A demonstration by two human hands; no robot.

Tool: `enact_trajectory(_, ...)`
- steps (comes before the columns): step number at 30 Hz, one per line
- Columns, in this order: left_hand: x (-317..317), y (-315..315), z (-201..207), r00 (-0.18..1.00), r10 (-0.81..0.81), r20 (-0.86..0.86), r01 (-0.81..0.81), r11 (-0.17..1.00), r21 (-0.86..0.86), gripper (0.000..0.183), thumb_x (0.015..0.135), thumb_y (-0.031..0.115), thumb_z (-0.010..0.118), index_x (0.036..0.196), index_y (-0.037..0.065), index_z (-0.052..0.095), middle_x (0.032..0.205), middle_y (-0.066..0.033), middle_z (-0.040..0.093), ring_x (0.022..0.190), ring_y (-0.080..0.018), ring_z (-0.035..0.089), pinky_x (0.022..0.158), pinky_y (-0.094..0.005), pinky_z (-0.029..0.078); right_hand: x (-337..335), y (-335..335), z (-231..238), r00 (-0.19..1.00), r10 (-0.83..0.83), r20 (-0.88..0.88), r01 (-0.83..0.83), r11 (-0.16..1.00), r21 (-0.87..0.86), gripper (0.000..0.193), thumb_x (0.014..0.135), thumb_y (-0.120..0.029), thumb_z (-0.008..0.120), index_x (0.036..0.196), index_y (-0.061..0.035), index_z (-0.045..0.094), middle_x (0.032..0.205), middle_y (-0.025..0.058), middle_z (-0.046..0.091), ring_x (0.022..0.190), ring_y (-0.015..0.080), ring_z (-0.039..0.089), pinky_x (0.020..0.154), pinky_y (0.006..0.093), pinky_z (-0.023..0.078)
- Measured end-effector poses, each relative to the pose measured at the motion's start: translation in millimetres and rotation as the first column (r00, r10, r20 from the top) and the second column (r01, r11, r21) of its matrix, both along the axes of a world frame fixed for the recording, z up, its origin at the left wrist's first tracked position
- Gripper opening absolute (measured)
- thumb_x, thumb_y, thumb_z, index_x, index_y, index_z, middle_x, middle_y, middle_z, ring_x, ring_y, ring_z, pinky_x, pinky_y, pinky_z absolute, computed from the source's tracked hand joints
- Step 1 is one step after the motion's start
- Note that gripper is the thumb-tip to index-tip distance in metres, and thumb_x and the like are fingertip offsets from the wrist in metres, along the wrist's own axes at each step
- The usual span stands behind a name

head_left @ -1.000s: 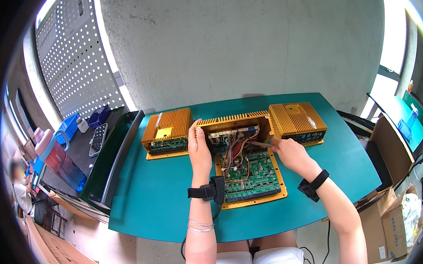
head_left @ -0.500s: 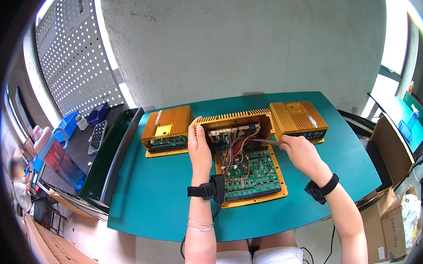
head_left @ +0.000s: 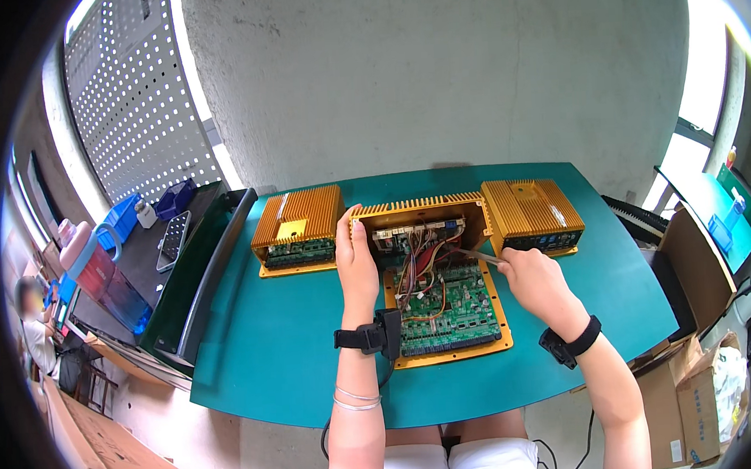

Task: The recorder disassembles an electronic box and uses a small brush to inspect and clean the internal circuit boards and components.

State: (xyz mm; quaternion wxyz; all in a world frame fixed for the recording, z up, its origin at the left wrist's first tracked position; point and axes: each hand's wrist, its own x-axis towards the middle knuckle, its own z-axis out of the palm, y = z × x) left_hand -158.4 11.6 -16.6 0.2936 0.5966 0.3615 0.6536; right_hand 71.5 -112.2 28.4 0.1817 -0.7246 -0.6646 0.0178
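A gold finned metal housing stands tilted up on its edge, its open side facing me. My left hand grips the housing's left edge, thumb on the near side. Below it a green circuit board lies on a gold base plate. Bundled coloured wires run from the board up into the housing. My right hand is closed on slim grey tweezers, whose tip reaches in among the wires at the housing's right side. What the tip touches is too small to tell.
Two more gold finned units, one at left and one at right, flank the work on the green table. A dark side bench at left holds a bottle and blue bins. A cardboard box stands low at right.
My right hand and the tweezers have shifted slightly down and right, and the tweezers tilt more steeply. My left hand still holds the housing up.
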Motion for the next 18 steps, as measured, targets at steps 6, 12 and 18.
enact_trajectory(6,0.3,-0.1,0.3,1.000,0.002,0.001,-0.002,1.000,-0.005,0.037,0.104,0.026,0.039,0.130,0.002,0.051,0.130,-0.0114,0.055,0.124,-0.0219,0.048,0.107,-0.0332,0.033,-25.0,-12.4,5.1,0.996,-0.001,0.085,-0.006,0.997,0.081,0.020,0.094,-0.016,0.051,0.102,-0.0045,0.066,0.071,0.0206,0.064,0.069,0.0398,0.063,0.065,0.0488,0.052)
enact_trajectory(12,-0.8,1.6,-1.0,1.000,-0.005,0.000,0.005,1.000,-0.005,0.037,0.104,0.026,0.039,0.130,0.003,0.051,0.129,-0.0114,0.055,0.124,-0.0219,0.049,0.107,-0.0333,0.033,-14.8,-3.5,-0.8,0.990,0.058,0.130,-0.063,0.997,0.034,0.028,0.091,-0.012,0.052,0.115,-0.0067,0.067,0.074,0.0211,0.065,0.068,0.0381,0.064,0.065,0.0470,0.053)
enact_trajectory(18,-0.1,-4.8,6.3,0.999,-0.037,0.025,0.038,0.998,-0.055,0.039,0.103,0.028,0.040,0.132,0.004,0.051,0.133,-0.0109,0.054,0.126,-0.0215,0.046,0.109,-0.0337,0.030,-12.5,-7.3,-6.1,0.994,0.031,0.107,-0.035,0.999,0.033,0.026,0.092,-0.013,0.051,0.112,-0.0056,0.067,0.074,0.0217,0.066,0.069,0.0389,0.065,0.065,0.0470,0.053)
